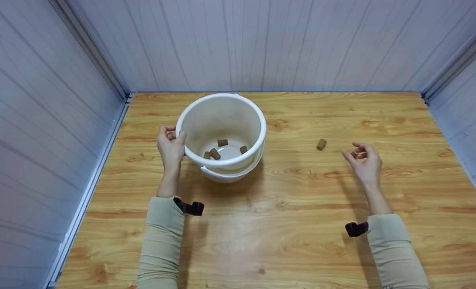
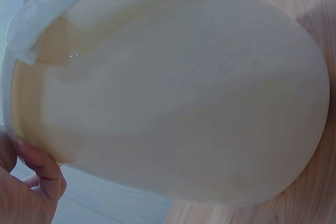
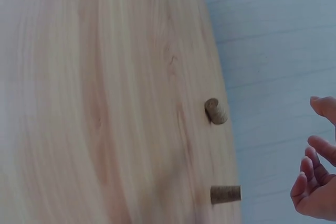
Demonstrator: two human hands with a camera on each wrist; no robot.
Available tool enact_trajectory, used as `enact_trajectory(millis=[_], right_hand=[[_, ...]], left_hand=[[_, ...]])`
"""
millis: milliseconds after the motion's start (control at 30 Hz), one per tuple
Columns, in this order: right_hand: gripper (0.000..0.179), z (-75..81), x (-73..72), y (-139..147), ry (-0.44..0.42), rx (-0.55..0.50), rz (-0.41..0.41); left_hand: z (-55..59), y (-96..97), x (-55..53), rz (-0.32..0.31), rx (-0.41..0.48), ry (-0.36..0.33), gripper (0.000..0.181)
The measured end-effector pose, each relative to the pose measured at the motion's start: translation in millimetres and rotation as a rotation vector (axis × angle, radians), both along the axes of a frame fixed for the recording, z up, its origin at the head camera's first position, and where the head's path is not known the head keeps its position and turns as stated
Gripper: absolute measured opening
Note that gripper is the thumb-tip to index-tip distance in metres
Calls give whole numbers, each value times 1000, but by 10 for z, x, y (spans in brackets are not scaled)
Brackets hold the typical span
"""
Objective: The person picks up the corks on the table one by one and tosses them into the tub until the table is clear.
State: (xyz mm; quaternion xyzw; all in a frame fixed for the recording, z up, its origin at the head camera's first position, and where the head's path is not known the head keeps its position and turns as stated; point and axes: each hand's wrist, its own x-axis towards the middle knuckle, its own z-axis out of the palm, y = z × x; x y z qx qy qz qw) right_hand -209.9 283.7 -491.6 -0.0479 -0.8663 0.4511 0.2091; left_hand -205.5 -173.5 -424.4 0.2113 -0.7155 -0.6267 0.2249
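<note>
In the head view a white bucket [image 1: 227, 162] stands at left of centre, its handle hanging at the front. Several brown corks [image 1: 215, 153] lie on its floor. My left hand [image 1: 171, 148] pinches the bucket's left rim, thumb over the edge; the left wrist view shows the curled fingers [image 2: 44, 169] at that rim. My right hand [image 1: 367, 164] hovers over the table at the right, fingers loosely bent and holding nothing. A loose cork [image 1: 321, 144] lies to its left. Another cork [image 3: 226, 193] lies near the hand in the right wrist view, partly hidden by fingers from above.
The wood-grain table [image 1: 286, 237] is bounded by a pale panel wall [image 1: 246, 48] at the back and a side wall [image 1: 25, 140] on the left, with another on the right. Each sleeve cuff carries a small black camera mount [image 1: 356, 229].
</note>
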Motion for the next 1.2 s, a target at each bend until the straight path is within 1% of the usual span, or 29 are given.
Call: enact_trajectory(millis=[100, 267, 333, 467, 567, 767, 1000, 1200], right_hand=[[36, -17, 17, 84, -43, -3, -16], [38, -63, 60, 210, -72, 6, -35], [39, -83, 82, 254, -97, 13, -45], [45, -99, 119, 328, -159, 4, -62], [49, -116, 132, 385, -183, 5, -81], [52, -190, 139, 487, -213, 29, -111], [49, -293, 147, 575, -239, 43, -131], [53, -350, 177, 653, -311, 58, -130]], left_hand=[[1, 1, 2, -1, 7, 1, 16], [2, 3, 5, -4, 13, -6, 15], [6, 4, 9, -5, 16, -14, 15], [7, 0, 12, -9, 15, -9, 16], [3, -2, 10, -13, 7, -1, 17], [-4, -3, 4, -10, 11, 0, 17], [3, 4, 16, -7, 12, 4, 16], [1, 0, 13, -13, 17, 9, 16]])
